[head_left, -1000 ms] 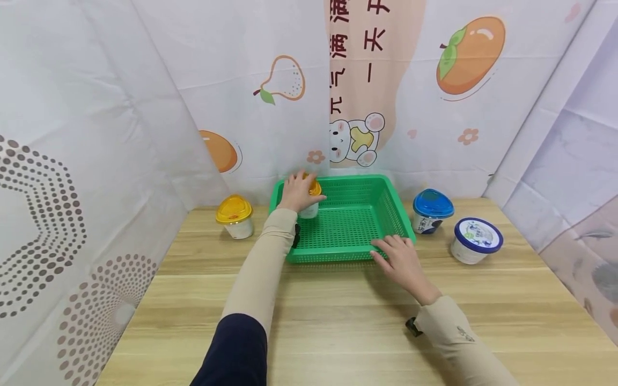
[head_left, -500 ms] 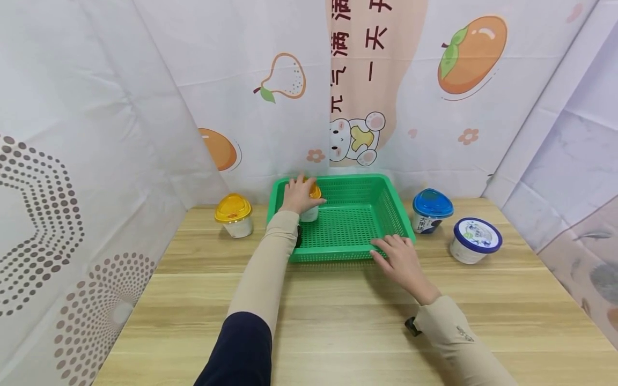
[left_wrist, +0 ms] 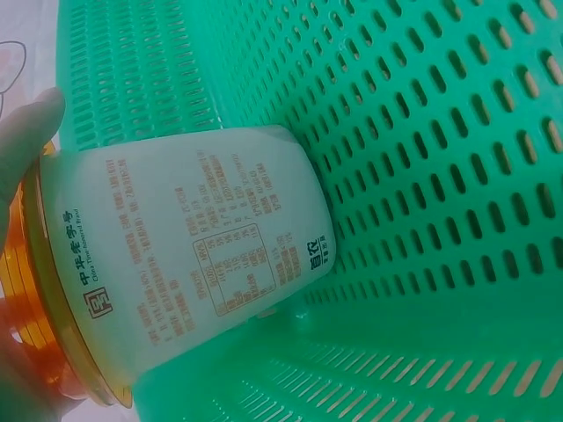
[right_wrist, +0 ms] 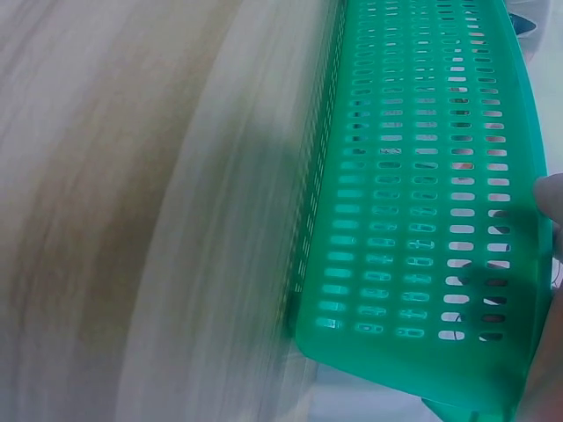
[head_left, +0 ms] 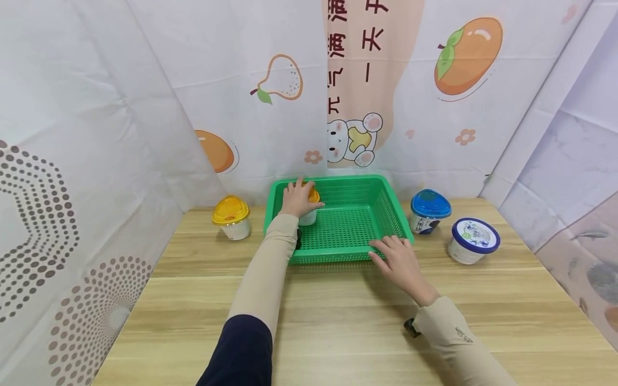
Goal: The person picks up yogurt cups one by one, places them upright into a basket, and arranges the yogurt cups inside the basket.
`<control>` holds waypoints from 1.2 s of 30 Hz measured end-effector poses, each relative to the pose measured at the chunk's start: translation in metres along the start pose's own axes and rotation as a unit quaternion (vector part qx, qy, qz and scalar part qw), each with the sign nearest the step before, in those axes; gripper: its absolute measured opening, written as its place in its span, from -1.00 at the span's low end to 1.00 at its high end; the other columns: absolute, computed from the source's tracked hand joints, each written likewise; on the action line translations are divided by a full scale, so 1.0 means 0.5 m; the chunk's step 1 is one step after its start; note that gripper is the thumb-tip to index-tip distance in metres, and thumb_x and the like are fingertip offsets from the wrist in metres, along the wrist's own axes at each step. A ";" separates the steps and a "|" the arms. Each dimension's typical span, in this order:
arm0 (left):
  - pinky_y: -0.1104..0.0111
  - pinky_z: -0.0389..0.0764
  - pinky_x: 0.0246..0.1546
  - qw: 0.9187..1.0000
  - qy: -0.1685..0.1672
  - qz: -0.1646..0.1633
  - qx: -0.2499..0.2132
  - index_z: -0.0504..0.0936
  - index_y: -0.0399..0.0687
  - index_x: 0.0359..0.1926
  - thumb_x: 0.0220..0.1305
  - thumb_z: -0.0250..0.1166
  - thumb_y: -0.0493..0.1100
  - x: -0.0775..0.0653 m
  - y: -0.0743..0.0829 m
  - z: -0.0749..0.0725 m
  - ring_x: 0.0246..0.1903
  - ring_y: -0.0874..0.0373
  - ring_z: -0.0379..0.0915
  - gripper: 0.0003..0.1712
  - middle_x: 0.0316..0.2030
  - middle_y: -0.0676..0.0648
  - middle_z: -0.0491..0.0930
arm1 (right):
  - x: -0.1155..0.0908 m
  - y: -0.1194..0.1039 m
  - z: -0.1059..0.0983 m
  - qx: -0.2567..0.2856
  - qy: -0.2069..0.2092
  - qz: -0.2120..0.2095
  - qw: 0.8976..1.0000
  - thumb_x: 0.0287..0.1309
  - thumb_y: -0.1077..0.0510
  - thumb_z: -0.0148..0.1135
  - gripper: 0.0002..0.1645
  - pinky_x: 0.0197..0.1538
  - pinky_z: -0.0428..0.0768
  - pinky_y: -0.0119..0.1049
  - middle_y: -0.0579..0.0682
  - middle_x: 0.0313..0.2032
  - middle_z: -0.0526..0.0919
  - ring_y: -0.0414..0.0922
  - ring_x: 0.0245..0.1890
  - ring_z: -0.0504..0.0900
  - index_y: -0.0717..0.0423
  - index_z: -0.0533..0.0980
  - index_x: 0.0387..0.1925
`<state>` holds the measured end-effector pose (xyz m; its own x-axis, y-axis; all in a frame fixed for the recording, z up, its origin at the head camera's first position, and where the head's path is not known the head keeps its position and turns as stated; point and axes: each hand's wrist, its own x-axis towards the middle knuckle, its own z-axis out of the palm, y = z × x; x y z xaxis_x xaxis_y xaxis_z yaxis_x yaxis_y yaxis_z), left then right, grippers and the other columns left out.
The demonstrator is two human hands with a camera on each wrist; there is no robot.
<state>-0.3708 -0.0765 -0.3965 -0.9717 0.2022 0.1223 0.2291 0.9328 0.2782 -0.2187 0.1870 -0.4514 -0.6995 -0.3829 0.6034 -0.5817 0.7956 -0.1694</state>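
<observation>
My left hand [head_left: 298,199] grips a white yogurt cup [left_wrist: 198,242] by its clear orange-yellow lid [left_wrist: 62,299]. In the head view the cup [head_left: 309,217] stands in the left part of a green plastic basket [head_left: 350,256], partly hidden by the hand. The left wrist view shows the cup's base against the basket's perforated floor; printed text covers its side. My right hand [head_left: 398,262] holds the basket's front rim near the right corner. In the right wrist view, a fingertip [right_wrist: 551,195] lies at the rim, above the perforated wall [right_wrist: 396,211].
A yellow-lidded cup [head_left: 233,219] stands left of the basket. To the right are a blue-lidded cup [head_left: 428,210] and a wide white tub [head_left: 473,241] with a dark blue lid. Behind the wood-grain table [head_left: 328,327] hangs a printed curtain [head_left: 222,80].
My left hand and the cup have come slightly lower and nearer inside the basket. The right hand keeps its place on the rim. The whole view has shifted a little.
</observation>
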 end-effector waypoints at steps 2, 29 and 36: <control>-0.01 0.30 0.24 1.000 0.003 -0.002 0.000 0.35 0.09 0.37 0.19 0.32 0.25 -0.001 -0.001 0.002 0.23 -0.23 0.22 -0.21 0.41 -0.23 0.18 | 0.000 0.000 0.000 0.001 -0.001 0.001 1.000 0.11 0.10 0.30 -0.71 -0.16 0.33 -0.04 0.04 -0.34 0.64 0.03 -0.28 0.52 0.14 0.63 -0.13; -0.12 0.03 0.40 0.999 -0.008 -0.023 0.025 0.23 0.09 0.45 0.22 0.23 0.34 0.002 -0.004 -0.001 0.38 -0.28 0.04 -0.12 0.45 -0.26 0.09 | 0.003 -0.001 0.000 0.000 0.001 -0.004 1.000 0.13 0.09 0.29 -0.69 -0.14 0.35 -0.01 0.07 -0.31 0.66 0.05 -0.26 0.53 0.15 0.63 -0.11; -0.22 -0.14 0.42 1.000 -0.003 -0.012 0.017 0.20 0.03 0.46 0.27 0.14 0.38 -0.005 -0.005 -0.007 0.47 -0.31 -0.16 -0.10 0.46 -0.29 0.04 | 0.000 -0.004 0.002 0.004 0.003 -0.001 1.000 0.09 0.13 0.32 -0.69 -0.14 0.33 -0.03 0.06 -0.32 0.65 0.04 -0.27 0.52 0.13 0.63 -0.10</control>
<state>-0.3689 -0.0802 -0.3944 -0.9770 0.1819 0.1110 0.2044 0.9470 0.2478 -0.2178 0.1852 -0.4517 -0.6955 -0.3818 0.6087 -0.5870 0.7905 -0.1749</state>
